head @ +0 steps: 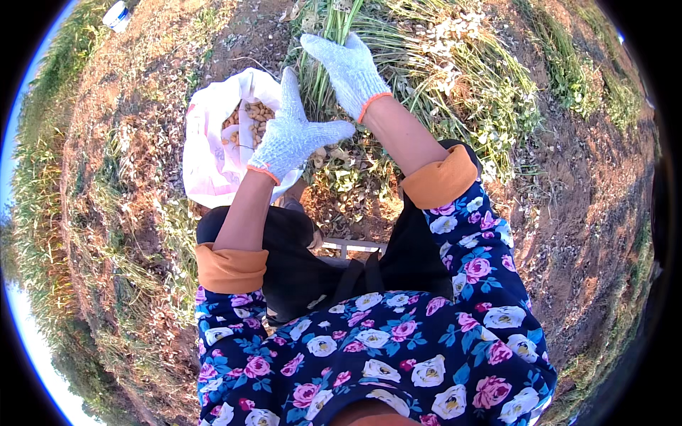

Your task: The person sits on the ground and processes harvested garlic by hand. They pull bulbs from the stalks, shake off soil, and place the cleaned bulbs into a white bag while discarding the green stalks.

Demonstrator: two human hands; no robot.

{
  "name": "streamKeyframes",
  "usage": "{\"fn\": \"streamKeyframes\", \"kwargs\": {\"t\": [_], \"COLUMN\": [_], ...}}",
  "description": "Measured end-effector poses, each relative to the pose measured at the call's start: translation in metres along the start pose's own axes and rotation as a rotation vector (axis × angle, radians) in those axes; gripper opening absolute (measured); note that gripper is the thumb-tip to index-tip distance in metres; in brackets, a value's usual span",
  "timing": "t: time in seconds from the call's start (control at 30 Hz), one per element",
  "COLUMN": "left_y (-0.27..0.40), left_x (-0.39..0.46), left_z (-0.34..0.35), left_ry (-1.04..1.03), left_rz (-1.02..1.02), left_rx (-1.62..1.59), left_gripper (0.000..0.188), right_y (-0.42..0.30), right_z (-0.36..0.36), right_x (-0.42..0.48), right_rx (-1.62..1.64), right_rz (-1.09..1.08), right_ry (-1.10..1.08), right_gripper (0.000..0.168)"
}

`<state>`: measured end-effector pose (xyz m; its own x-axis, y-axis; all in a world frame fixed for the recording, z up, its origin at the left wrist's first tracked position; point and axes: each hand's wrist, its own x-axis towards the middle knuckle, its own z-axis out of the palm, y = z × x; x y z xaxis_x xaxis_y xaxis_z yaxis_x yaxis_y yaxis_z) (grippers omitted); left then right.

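Observation:
My left hand (298, 130), in a pale knitted glove with an orange cuff edge, has its thumb spread wide from its fingers. It holds nothing visible and lies partly over the rim of an open white woven sack (205, 133). Peanuts in their shells (259, 114) lie inside the sack. My right hand (351, 72), gloved alike, is closed around a bunch of green peanut-plant stems (338, 21), which runs upward past the fingers and down below them. The stems' far ends run out of view at the top.
Uprooted peanut plants (479, 90) are heaped to the right, with pale pods (453, 32) among them. A white bucket (116, 17) stands far off at upper left. Part of a low metal-looking frame (354, 246) shows between my legs. Dry leaves litter the soil (570, 197).

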<state>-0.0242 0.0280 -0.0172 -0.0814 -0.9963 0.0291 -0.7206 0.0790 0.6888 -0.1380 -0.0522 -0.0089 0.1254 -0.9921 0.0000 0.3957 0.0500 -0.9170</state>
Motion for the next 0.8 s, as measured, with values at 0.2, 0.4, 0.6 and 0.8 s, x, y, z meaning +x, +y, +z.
{"fn": "streamKeyframes", "kwargs": {"t": [0.2, 0.4, 0.6, 0.8], "left_y": [0.006, -0.005, -0.015, -0.014], "left_x": [0.007, 0.007, 0.004, 0.004], "left_z": [0.001, -0.038, -0.058, -0.063], "left_ry": [0.063, 0.180, 0.228, 0.193], "left_rz": [-0.106, -0.214, -0.258, -0.197], "left_rx": [-0.479, -0.921, -1.193, -1.345], "left_gripper": [0.059, 0.024, 0.014, 0.031], "right_y": [-0.015, -0.011, 0.005, -0.006], "right_z": [0.006, 0.001, -0.009, 0.001], "right_x": [-0.013, -0.005, -0.008, -0.020], "right_rx": [-0.083, 0.097, -0.311, -0.171], "right_rz": [0.025, 0.010, 0.058, 0.189], "right_ry": [-0.183, -0.109, -0.348, -0.419], "right_gripper": [0.036, 0.040, 0.046, 0.038]}}
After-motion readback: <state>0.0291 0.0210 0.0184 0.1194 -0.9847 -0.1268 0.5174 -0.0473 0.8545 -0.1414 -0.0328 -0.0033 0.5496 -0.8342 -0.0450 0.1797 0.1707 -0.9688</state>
